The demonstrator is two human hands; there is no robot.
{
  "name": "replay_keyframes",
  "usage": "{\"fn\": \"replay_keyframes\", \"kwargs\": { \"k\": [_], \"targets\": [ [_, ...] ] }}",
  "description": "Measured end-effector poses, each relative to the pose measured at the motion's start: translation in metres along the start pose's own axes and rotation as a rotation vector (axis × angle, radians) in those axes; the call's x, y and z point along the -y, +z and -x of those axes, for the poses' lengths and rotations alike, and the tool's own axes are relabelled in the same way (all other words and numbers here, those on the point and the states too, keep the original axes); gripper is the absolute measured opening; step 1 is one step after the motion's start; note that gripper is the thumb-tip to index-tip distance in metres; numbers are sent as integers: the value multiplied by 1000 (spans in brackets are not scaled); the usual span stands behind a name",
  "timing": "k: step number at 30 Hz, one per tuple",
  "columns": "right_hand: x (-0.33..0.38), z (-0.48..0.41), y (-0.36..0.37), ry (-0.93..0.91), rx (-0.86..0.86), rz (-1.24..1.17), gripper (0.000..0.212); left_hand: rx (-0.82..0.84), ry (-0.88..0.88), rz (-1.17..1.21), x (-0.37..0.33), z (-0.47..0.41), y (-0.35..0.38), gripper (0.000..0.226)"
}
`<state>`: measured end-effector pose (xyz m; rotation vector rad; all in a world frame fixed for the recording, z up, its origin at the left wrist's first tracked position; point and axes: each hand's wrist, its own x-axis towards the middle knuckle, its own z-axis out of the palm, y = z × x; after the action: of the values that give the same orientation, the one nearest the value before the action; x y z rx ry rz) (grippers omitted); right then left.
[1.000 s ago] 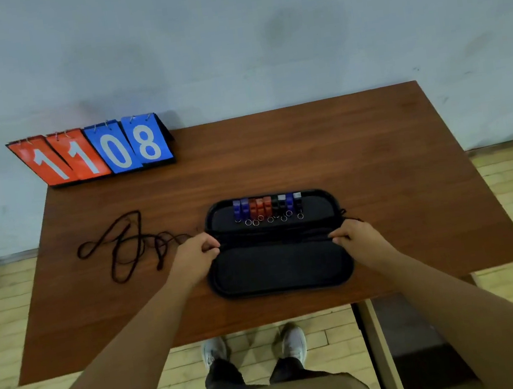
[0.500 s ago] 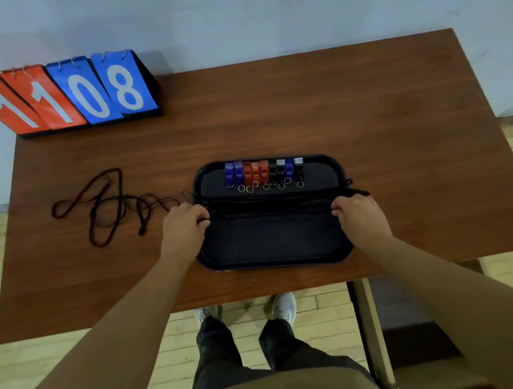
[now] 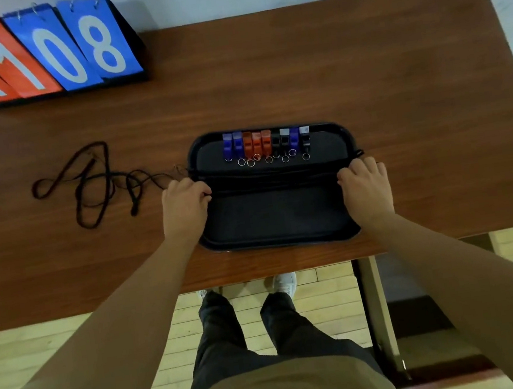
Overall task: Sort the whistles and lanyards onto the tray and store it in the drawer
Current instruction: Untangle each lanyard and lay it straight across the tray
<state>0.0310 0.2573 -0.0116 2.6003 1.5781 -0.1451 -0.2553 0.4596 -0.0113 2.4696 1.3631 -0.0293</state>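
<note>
A person stands at a wooden table (image 3: 365, 88) with both hands on a black tray (image 3: 279, 214) that lies near the table's front edge. The left hand (image 3: 185, 208) rests on the tray's left side, fingers curled inward and closed around the ends of black cords (image 3: 274, 180) stretched across the tray's middle. The right hand (image 3: 366, 191) sits at the tray's right side, its fingers bent over the other ends of the same cords (how tightly it grips them cannot be told from above). A row of whistles (image 3: 266, 143) lines the tray's far part, side by side: two blue at the left, three orange, then black and blue ones, most with a small metal ring at the near end. To the left of the tray, more black lanyards (image 3: 90, 183) lie in a loose tangle on the bare wood, one strand trailing toward the left hand. A flip scoreboard (image 3: 34, 50) stands at the table's far left corner, against the wall, showing 11 in orange and 08 in blue. Below the table edge, dark trousers and white shoes show over pale floorboards.
</note>
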Motion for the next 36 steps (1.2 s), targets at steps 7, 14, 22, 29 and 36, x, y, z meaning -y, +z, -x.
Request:
{"fn": "replay_keyframes", "kwargs": {
  "k": [7,14,22,29,36],
  "targets": [
    [13,13,-16,34,-24,-40,21,36,30,227,15,8,-16,30],
    [80,-9,-70,63,6,-179,30,-8,-78,293,76,6,-67,18],
    [246,-51,-111,-156,107,-390,32,-1,-162,275,175,5,-99,14],
    [342,-72,-81,-188,296,-462,37,107,-154,272,202,-2,-85,22],
    [374,-89,-44,-43,443,-250,44,115,-100,128,214,-14,-60,34]
  ]
}}
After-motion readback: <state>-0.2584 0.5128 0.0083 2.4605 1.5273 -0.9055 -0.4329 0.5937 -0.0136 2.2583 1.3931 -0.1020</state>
